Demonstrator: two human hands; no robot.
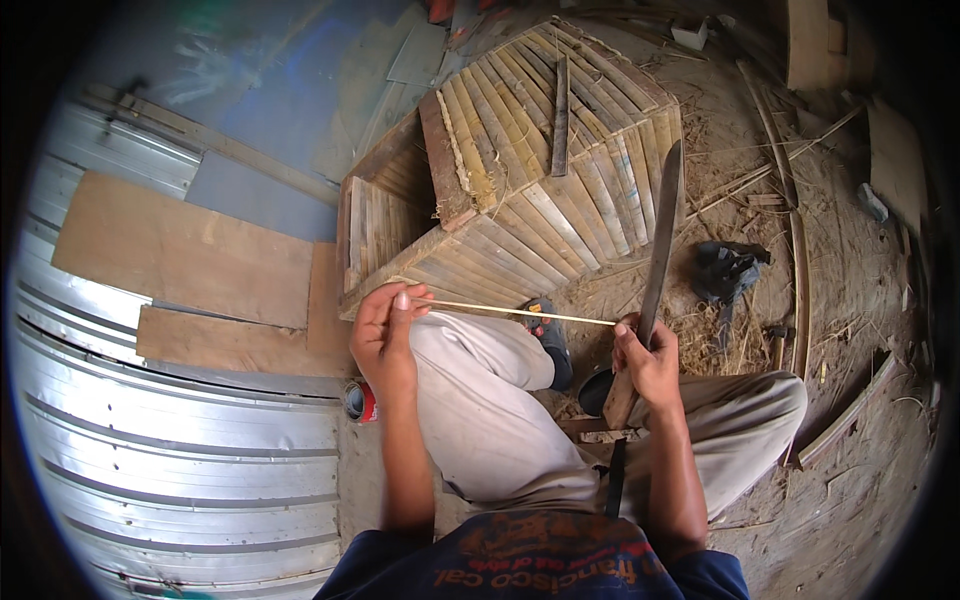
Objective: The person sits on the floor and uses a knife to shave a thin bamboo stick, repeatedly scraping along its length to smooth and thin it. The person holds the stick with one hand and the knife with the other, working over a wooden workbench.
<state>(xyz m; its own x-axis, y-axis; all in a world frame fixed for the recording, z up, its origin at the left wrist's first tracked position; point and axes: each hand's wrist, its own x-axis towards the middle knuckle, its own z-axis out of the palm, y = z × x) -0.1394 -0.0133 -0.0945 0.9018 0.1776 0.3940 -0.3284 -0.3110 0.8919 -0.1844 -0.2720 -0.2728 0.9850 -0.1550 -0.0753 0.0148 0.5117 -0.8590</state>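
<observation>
A thin, pale strip [515,311], which looks like split bamboo, stretches almost straight between my two hands above my lap. My left hand [390,325] pinches its left end between thumb and fingertips. At the other end, my right hand [648,362] is closed around the lower part of a long, dark-bladed knife [662,240], and the strip meets its thumb and fingers beside the blade. The blade points up and away, and its wooden handle [621,400] shows below the hand. How the fingers divide between strip and knife is partly hidden.
A large slatted bamboo structure [530,225] stands ahead, a dark metal strip [561,115] on top. Corrugated metal sheet [180,450] and brown boards [190,245] lie left. A red can [360,401] sits by my left forearm. Rightward are a black plastic bag [728,270], a hammer [778,345] and poles [798,270].
</observation>
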